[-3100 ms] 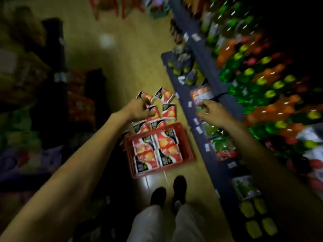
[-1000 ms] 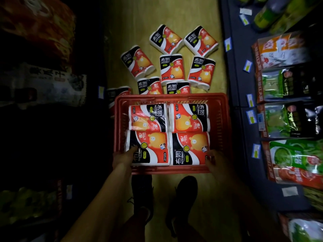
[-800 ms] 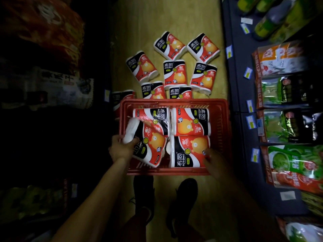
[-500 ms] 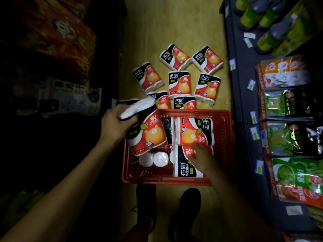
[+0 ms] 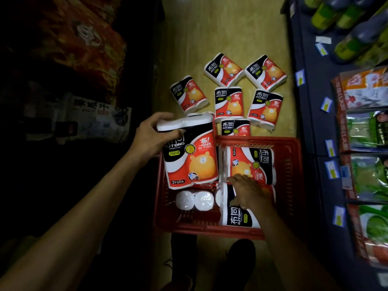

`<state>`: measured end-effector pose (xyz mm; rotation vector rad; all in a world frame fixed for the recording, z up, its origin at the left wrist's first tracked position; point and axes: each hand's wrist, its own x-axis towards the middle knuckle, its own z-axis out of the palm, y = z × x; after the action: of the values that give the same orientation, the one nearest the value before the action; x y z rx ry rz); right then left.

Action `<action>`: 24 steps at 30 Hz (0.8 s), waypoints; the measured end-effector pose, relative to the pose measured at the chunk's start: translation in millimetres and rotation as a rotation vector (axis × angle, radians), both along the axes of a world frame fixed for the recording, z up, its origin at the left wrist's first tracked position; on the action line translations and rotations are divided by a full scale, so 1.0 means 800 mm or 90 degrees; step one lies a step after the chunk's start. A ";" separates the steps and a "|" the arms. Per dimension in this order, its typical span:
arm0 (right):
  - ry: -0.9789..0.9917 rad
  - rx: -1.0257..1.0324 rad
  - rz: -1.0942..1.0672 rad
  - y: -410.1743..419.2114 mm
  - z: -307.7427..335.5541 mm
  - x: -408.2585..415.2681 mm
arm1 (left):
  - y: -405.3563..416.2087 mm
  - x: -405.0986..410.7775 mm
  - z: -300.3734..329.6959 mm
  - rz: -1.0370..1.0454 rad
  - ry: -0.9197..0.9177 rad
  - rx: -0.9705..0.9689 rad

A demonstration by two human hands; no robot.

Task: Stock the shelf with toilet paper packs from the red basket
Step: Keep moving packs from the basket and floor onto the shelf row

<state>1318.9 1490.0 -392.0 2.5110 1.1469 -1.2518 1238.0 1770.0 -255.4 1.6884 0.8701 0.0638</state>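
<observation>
1. Basket [image 5: 290, 175] of red plastic sits on the wooden floor [image 5: 220, 28] just ahead of your shoes [image 5: 237, 261], beside the dark shelf unit [image 5: 310, 122] on your right.
2. Your left hand [image 5: 153, 137] grasps a two-roll toilet paper pack [image 5: 190, 154] by its top end, thumb across the front, holding it upright above the basket's left side.
3. Your right hand [image 5: 248, 192] is down in the basket, fingers curled onto the near right-hand pack [image 5: 236, 217]; you cannot tell whether it is fully gripped.
4. Another pack [image 5: 249, 164] lies flat in the far right of the basket, and two white roll ends [image 5: 194, 200] show standing on end at the near left.
5. Six more packs [image 5: 228, 103] lie scattered on the floor just beyond the basket.
6. Green and orange packets [image 5: 369, 133] fill the shelf on your right, with price tags [image 5: 329, 148] along its edge and bottles [image 5: 346, 24] farther along.
</observation>
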 end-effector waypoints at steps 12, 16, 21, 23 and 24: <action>-0.003 0.041 -0.022 -0.003 0.007 -0.001 | -0.001 -0.005 -0.015 0.137 0.008 -0.084; 0.001 0.056 -0.040 -0.011 0.014 0.001 | 0.001 -0.009 -0.013 0.134 0.004 -0.099; -0.031 0.088 -0.063 -0.034 0.033 0.012 | 0.000 -0.012 0.000 0.137 0.007 -0.106; 0.000 0.162 -0.165 -0.050 0.048 0.021 | 0.000 -0.012 0.007 0.130 0.009 -0.108; 0.019 0.222 -0.238 -0.058 0.055 0.028 | 0.000 -0.012 0.011 0.126 0.013 -0.108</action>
<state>1341.2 1443.7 -347.7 3.0898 1.0076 -1.2587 1228.5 1769.9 -246.9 1.4449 1.0268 0.1040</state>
